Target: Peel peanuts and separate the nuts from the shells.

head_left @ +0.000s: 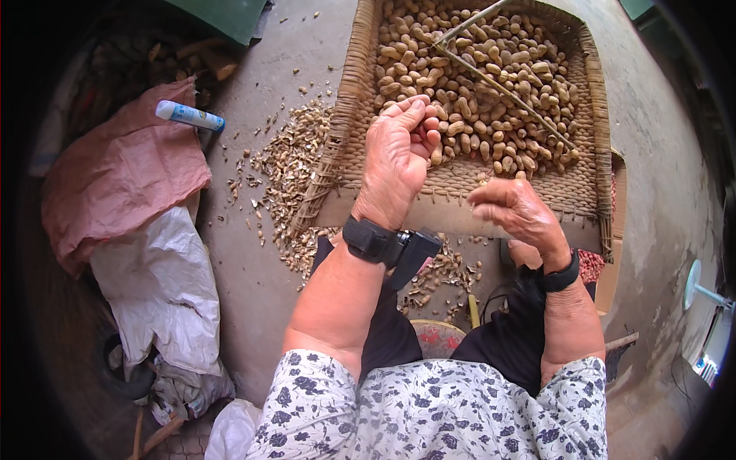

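Ahead, a stick [506,96] crosses peanuts [464,103] while left fingers [432,138] and right fingers [497,192] curl partway, any hold unclear.

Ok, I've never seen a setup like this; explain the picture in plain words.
There's no robot here, just a person's two bare hands. The camera is worn on the head, looking down, so picture left is their left; its wide lens bends straight edges. A woven tray holds a pile of unshelled peanuts, and broken shells lie on the floor to its left. The left hand, fingers curled, is over the tray; whether it holds anything is hidden. The right hand, blurred, is at the tray's near edge; I can't tell whether it grips anything.
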A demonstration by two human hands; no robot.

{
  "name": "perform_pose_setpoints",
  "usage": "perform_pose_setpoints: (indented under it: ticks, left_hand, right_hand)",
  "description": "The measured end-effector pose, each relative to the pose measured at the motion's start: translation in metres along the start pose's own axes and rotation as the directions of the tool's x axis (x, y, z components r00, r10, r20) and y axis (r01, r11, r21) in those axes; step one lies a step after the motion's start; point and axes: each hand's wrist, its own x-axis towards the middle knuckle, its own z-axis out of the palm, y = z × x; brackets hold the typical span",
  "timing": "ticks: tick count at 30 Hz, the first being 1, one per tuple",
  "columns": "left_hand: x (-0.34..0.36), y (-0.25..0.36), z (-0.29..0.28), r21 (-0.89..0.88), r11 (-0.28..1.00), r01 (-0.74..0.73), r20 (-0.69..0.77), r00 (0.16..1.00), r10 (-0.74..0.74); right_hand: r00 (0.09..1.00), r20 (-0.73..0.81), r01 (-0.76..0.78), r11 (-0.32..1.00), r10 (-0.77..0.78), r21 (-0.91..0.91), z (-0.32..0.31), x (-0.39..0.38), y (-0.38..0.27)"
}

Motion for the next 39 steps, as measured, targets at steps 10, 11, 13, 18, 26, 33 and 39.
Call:
perform_pose_setpoints:
  ticks: [10, 11, 13, 18, 26, 33, 39]
  left_hand:
    - [-0.001, 0.004, -0.005, -0.063, 0.998, -0.004, -0.040, 0.999, 0.002]
    - [-0.001, 0.003, -0.006, -0.057, 0.998, -0.007, -0.038, 0.999, 0.005]
    - [-0.003, 0.002, -0.004, -0.037, 0.999, -0.011, -0.065, 0.998, 0.009]
    - [-0.009, -0.004, -0.002, 0.033, 0.999, -0.009, -0.103, 0.995, 0.012]
    - [-0.008, -0.013, -0.004, 0.130, 0.990, 0.052, -0.150, 0.988, -0.032]
    - [-0.009, -0.012, -0.001, 0.075, 0.993, 0.095, -0.157, 0.984, -0.082]
    - [-0.012, 0.002, -0.005, 0.174, 0.985, -0.004, -0.098, 0.995, 0.021]
  right_hand:
    - [0.842, -0.495, -0.202, 0.725, -0.216, -0.659, 0.023, 0.040, 0.035]
    - [0.843, -0.494, -0.202, 0.724, -0.215, -0.660, 0.025, 0.041, 0.034]
    - [0.859, -0.473, -0.238, 0.663, -0.198, -0.710, 0.028, 0.043, 0.035]
    - [0.851, -0.497, -0.297, 0.626, -0.169, -0.721, 0.034, 0.052, 0.036]
    - [0.703, -0.710, -0.020, 0.996, -0.048, -0.087, 0.022, 0.050, -0.008]
    - [0.806, -0.581, 0.128, 0.992, -0.116, -0.021, 0.022, 0.057, -0.002]
    - [0.835, -0.447, 0.005, 0.817, -0.320, -0.577, 0.040, 0.058, 0.018]
